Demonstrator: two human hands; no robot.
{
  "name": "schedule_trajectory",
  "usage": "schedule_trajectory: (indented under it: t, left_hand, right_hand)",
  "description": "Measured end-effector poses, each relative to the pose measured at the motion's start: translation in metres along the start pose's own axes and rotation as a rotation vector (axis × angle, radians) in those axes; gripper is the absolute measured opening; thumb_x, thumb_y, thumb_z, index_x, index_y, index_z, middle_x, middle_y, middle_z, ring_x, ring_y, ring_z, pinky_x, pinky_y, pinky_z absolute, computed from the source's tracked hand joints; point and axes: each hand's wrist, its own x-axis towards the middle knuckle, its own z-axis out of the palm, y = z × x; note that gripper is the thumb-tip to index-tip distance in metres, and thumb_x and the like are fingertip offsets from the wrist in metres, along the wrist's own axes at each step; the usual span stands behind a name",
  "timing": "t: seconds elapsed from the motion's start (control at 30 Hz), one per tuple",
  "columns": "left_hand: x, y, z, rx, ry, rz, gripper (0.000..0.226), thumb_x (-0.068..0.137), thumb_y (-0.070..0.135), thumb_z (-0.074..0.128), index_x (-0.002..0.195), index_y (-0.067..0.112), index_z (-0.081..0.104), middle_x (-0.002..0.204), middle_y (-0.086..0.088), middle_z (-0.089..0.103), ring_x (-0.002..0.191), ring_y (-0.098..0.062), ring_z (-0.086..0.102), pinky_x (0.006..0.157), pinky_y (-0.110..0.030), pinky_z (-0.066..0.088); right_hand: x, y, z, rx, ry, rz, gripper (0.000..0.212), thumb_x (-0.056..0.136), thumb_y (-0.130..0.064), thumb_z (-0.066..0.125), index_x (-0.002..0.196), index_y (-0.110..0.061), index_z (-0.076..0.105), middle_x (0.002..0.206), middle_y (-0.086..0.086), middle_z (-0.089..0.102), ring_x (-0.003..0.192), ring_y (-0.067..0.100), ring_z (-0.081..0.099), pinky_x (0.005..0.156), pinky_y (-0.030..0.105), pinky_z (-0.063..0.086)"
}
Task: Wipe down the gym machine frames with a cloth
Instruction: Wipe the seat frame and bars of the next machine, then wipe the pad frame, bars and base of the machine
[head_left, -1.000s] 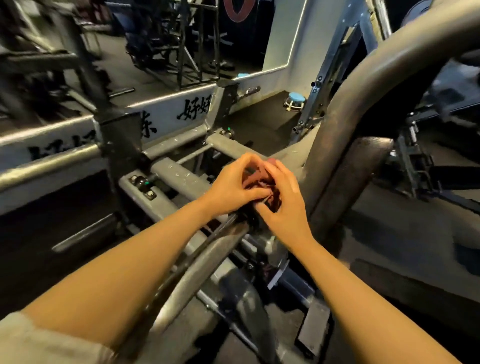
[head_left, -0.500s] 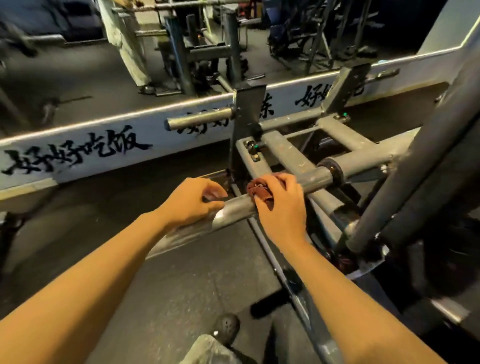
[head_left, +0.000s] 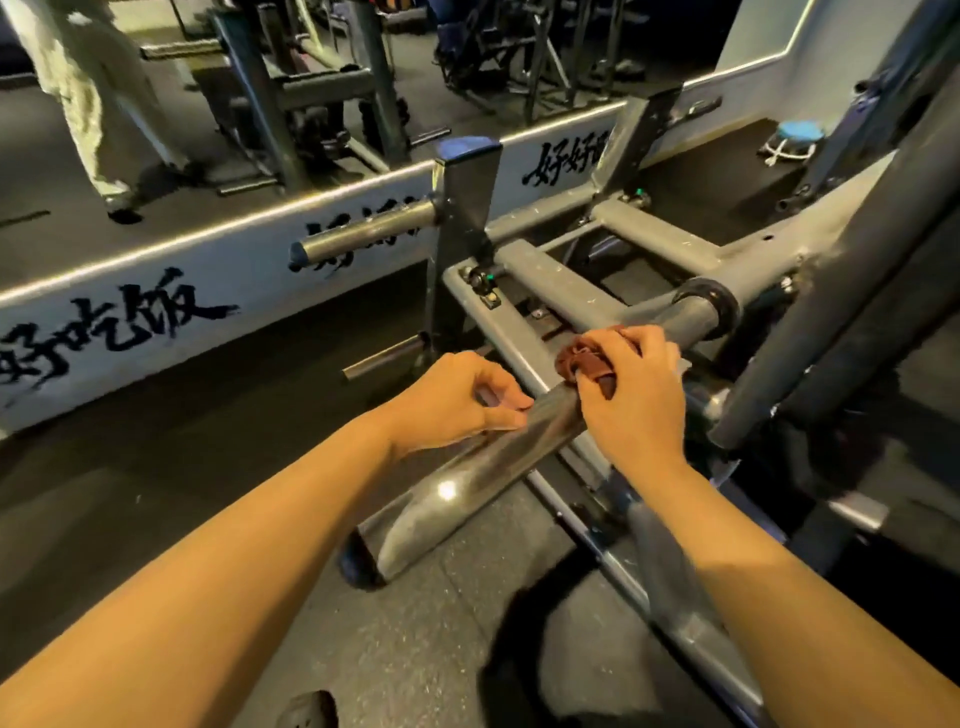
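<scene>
Stood over a grey gym machine frame (head_left: 540, 291), both bare forearms reaching in from the bottom edge. Right hand (head_left: 636, 395) curled over a crumpled dark red cloth (head_left: 584, 358), pressing it down on the upper part of a polished steel sleeve (head_left: 467, 478) that sloped from a black collar (head_left: 714, 306) down toward the near left. Cloth bunched under the fingers, a few folds poking out on the hand's left side, touching the bar. Left hand (head_left: 457, 400) just beside, lower on the same sleeve, thumb and fingertips pinching the bar's top edge, no cloth in it. Hands close but apart. Bright glare spot on the sleeve below the left wrist, dark end cap near the rubber floor (head_left: 415, 649). Behind the frame, a second short sleeve (head_left: 363, 234) jutting left from a dark upright post (head_left: 467, 197). Further back, a low white wall (head_left: 156, 291) painted with black brush characters, with a mirror above it reflecting other machines and someone's pale trouser legs (head_left: 93, 104). Small blue stool (head_left: 797, 135) at far right. Thick dark tubes (head_left: 831, 260) rising at the right edge, blurred
</scene>
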Motion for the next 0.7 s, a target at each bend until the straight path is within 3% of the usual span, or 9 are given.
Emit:
schedule_trajectory:
  t: [0.17, 0.23, 0.33, 0.47, 0.57, 0.7]
  left_hand:
    - [0.033, -0.033, -0.017, -0.026, -0.102, 0.195, 0.023, 0.087, 0.006, 0.067, 0.110, 0.007, 0.069, 0.101, -0.003, 0.071, 0.093, -0.010, 0.064, 0.085, -0.017, 0.050]
    - [0.043, -0.038, -0.022, -0.097, -0.138, 0.222, 0.032, 0.089, 0.006, 0.066, 0.120, 0.007, 0.063, 0.110, -0.006, 0.067, 0.101, -0.014, 0.062, 0.093, -0.024, 0.050]
    - [0.056, -0.036, -0.028, -0.226, -0.265, 0.290, 0.036, 0.091, 0.009, 0.064, 0.126, 0.004, 0.058, 0.120, -0.007, 0.064, 0.109, -0.015, 0.060, 0.097, -0.028, 0.050]
    - [0.079, -0.017, -0.023, -0.322, -0.395, 0.420, 0.035, 0.091, 0.024, 0.065, 0.124, 0.014, 0.062, 0.118, -0.005, 0.068, 0.111, -0.016, 0.062, 0.099, -0.033, 0.049]
    - [0.102, -0.008, -0.023, -0.346, -0.458, 0.479, 0.034, 0.094, 0.018, 0.062, 0.127, 0.014, 0.058, 0.119, -0.003, 0.066, 0.109, -0.010, 0.062, 0.094, -0.019, 0.048]
    - [0.142, -0.016, -0.035, -0.472, -0.379, 0.392, 0.021, 0.090, 0.010, 0.066, 0.108, 0.017, 0.058, 0.104, -0.008, 0.066, 0.095, -0.018, 0.067, 0.076, -0.027, 0.057]
  right_hand:
    - [-0.008, -0.031, 0.017, -0.074, 0.168, 0.243, 0.030, 0.084, -0.011, 0.070, 0.114, -0.016, 0.069, 0.115, 0.010, 0.054, 0.108, 0.032, 0.049, 0.091, 0.019, 0.027]
    - [-0.020, -0.055, 0.024, -0.106, 0.167, 0.301, 0.030, 0.081, -0.009, 0.072, 0.111, -0.015, 0.070, 0.113, 0.011, 0.055, 0.107, 0.032, 0.051, 0.091, 0.017, 0.027]
    - [-0.036, -0.087, 0.027, -0.087, 0.145, 0.403, 0.032, 0.080, -0.008, 0.074, 0.111, -0.015, 0.070, 0.110, 0.007, 0.057, 0.105, 0.024, 0.053, 0.089, 0.012, 0.027]
    - [-0.027, -0.107, 0.020, 0.036, 0.366, 0.539, 0.035, 0.081, -0.005, 0.072, 0.112, -0.020, 0.064, 0.109, 0.001, 0.059, 0.100, 0.010, 0.056, 0.085, 0.003, 0.036]
    - [-0.007, -0.100, 0.023, 0.091, 0.471, 0.550, 0.037, 0.081, -0.003, 0.071, 0.113, -0.015, 0.056, 0.104, -0.002, 0.061, 0.095, 0.004, 0.058, 0.084, 0.010, 0.043]
    - [0.025, -0.082, 0.033, 0.167, 0.416, 0.505, 0.044, 0.078, -0.009, 0.077, 0.116, -0.017, 0.057, 0.114, -0.006, 0.055, 0.105, 0.001, 0.054, 0.090, 0.008, 0.041]
